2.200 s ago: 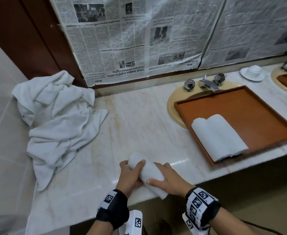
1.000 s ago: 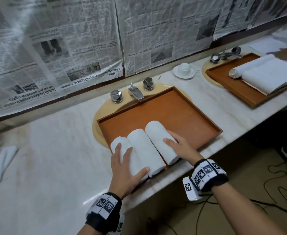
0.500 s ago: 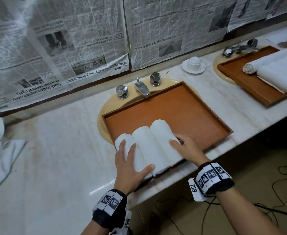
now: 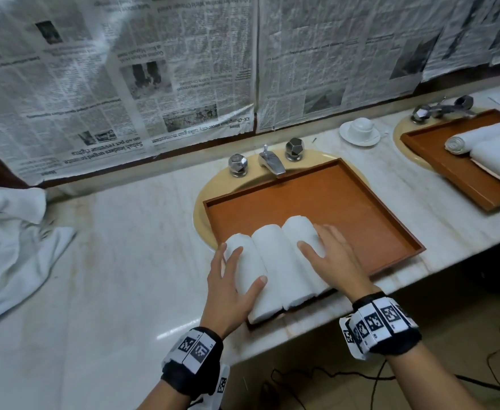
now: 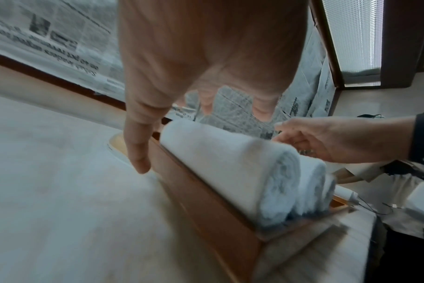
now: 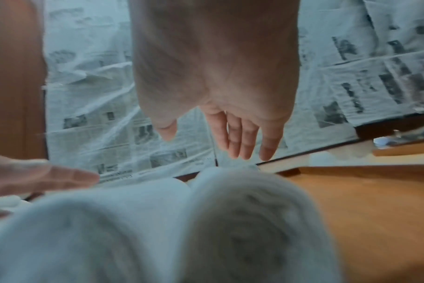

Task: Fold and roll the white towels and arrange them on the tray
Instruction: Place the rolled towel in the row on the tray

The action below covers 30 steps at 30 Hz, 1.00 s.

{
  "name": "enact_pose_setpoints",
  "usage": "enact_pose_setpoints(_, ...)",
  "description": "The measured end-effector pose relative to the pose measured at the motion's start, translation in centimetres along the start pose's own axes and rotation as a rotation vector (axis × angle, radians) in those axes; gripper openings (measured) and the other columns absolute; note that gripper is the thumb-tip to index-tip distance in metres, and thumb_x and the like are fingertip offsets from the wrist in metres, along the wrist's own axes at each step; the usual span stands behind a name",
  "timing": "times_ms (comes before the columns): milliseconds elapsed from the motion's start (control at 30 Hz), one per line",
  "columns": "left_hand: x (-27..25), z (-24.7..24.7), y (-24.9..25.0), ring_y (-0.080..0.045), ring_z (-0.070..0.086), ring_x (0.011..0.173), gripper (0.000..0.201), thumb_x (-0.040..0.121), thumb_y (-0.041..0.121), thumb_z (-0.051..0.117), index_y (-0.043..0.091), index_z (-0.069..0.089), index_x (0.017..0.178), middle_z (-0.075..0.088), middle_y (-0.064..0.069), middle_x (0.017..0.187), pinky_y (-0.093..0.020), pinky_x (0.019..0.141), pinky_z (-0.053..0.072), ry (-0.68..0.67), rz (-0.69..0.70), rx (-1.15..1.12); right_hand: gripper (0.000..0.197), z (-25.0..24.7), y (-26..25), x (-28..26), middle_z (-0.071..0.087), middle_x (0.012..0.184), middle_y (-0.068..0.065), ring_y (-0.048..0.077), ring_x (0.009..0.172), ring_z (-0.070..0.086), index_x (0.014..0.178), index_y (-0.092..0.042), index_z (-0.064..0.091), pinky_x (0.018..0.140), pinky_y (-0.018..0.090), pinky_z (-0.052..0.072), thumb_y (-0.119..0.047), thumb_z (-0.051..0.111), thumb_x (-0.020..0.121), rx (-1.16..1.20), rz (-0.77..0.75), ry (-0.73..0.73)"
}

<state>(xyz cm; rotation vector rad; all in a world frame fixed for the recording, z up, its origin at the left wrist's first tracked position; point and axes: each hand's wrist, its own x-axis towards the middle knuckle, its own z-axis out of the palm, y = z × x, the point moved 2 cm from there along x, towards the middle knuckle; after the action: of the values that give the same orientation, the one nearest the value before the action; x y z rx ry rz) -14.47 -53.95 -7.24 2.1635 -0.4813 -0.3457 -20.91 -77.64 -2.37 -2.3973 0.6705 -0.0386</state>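
I see three rolled white towels lying side by side, touching, in the near-left corner of the brown tray over the sink. My left hand lies spread over the leftmost roll; my right hand, fingers straight, lies over the rightmost. At ten o'clock a heap of loose towels sits on the marble counter; at two o'clock, a second tray.

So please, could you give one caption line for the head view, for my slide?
Left hand and right hand rest open on three rolled white towels lying side by side in the brown tray.
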Motion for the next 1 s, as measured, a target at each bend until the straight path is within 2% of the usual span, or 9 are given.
enact_pose_setpoints(100, -0.4, -2.9, -1.3, -0.01, 0.014, 0.148, 0.078, 0.083, 0.07, 0.059, 0.04, 0.03, 0.15, 0.007, 0.025, 0.158, -0.04, 0.121, 0.024, 0.031, -0.032, 0.001, 0.066, 1.1, -3.7, -0.3, 0.038, 0.15, -0.005, 0.014, 0.138, 0.034, 0.147, -0.019, 0.04, 0.111, 0.035, 0.033, -0.056, 0.053, 0.094, -0.066, -0.166, 0.017)
enact_pose_setpoints(200, -1.1, -6.6, -3.3, -0.011, 0.022, 0.145, 0.073, 0.087, 0.063, 0.06, 0.034, 0.034, 0.149, 0.02, 0.013, 0.158, -0.028, 0.115, 0.023, 0.069, -0.041, 0.032, 0.07, 3.5, -8.3, -1.1, 0.038, 0.154, -0.001, 0.014, 0.142, 0.031, 0.15, -0.016, 0.038, 0.115, 0.031, 0.027, -0.057, 0.052, 0.095, -0.137, -0.318, -0.03)
enact_pose_setpoints(400, -3.3, -15.4, -9.1, -0.013, 0.026, 0.144, 0.07, 0.088, 0.061, 0.06, 0.034, 0.035, 0.148, 0.025, 0.013, 0.156, -0.025, 0.107, 0.023, 0.136, -0.095, 0.077, 0.08, 10.6, -16.1, -2.7, 0.038, 0.155, 0.0, 0.017, 0.143, 0.031, 0.151, -0.017, 0.037, 0.117, 0.031, 0.024, -0.069, 0.04, 0.091, -0.261, -0.466, -0.098)
enact_pose_setpoints(533, -5.4, -22.2, -13.6, -0.015, 0.029, 0.142, 0.071, 0.09, 0.058, 0.059, 0.032, 0.032, 0.15, 0.027, 0.01, 0.156, -0.029, 0.109, 0.027, 0.165, -0.129, 0.104, 0.082, 15.5, -21.4, -3.8, 0.036, 0.156, -0.001, 0.016, 0.143, 0.032, 0.152, -0.016, 0.036, 0.117, 0.03, 0.025, -0.07, 0.04, 0.091, -0.267, -0.493, -0.121)
enact_pose_setpoints(633, -6.8, -27.2, -16.9, -0.015, 0.031, 0.141, 0.069, 0.091, 0.056, 0.059, 0.031, 0.032, 0.15, 0.029, 0.009, 0.154, -0.029, 0.108, 0.029, 0.192, -0.158, 0.123, 0.091, 19.3, -25.9, -4.4, 0.034, 0.158, -0.003, 0.016, 0.144, 0.031, 0.153, -0.017, 0.034, 0.118, 0.029, 0.023, -0.076, 0.026, 0.085, -0.286, -0.531, -0.131)
enact_pose_setpoints(767, -7.8, -33.1, -20.9, -0.018, 0.035, 0.139, 0.07, 0.089, 0.06, 0.058, 0.029, 0.035, 0.148, 0.033, 0.005, 0.152, -0.038, 0.113, 0.035, 0.276, -0.203, 0.17, 0.079, 23.5, -32.0, -5.1, 0.027, 0.161, -0.002, 0.015, 0.147, 0.022, 0.155, -0.016, 0.027, 0.119, 0.025, 0.011, -0.064, 0.042, 0.095, -0.301, -0.62, -0.19)
enact_pose_setpoints(833, -7.9, -35.6, -22.3, -0.021, 0.038, 0.136, 0.072, 0.087, 0.062, 0.058, 0.028, 0.037, 0.147, 0.036, 0.003, 0.15, -0.043, 0.111, 0.037, 0.321, -0.217, 0.198, 0.083, 25.3, -34.7, -5.1, 0.027, 0.161, -0.001, 0.016, 0.147, 0.023, 0.155, -0.015, 0.027, 0.119, 0.026, 0.012, -0.069, 0.036, 0.093, -0.305, -0.661, -0.222)
enact_pose_setpoints(900, -7.8, -38.0, -23.3, -0.022, 0.039, 0.134, 0.075, 0.082, 0.067, 0.055, 0.029, 0.037, 0.145, 0.037, 0.004, 0.149, -0.047, 0.107, 0.04, 0.356, -0.221, 0.233, 0.094, 27.2, -37.3, -5.0, 0.031, 0.159, 0.002, 0.019, 0.145, 0.028, 0.154, -0.013, 0.03, 0.119, 0.029, 0.015, -0.074, 0.022, 0.084, -0.308, -0.71, -0.243)
enact_pose_setpoints(1000, -7.2, -41.3, -24.5, -0.024, 0.035, 0.138, 0.079, 0.079, 0.068, 0.05, 0.03, 0.036, 0.147, 0.033, 0.002, 0.152, -0.051, 0.106, 0.04, 0.385, -0.25, 0.292, 0.095, 29.7, -40.8, -3.9, 0.037, 0.156, 0.007, 0.023, 0.142, 0.035, 0.151, -0.01, 0.036, 0.119, 0.032, 0.02, -0.073, 0.021, 0.082, -0.324, -0.781, -0.247)
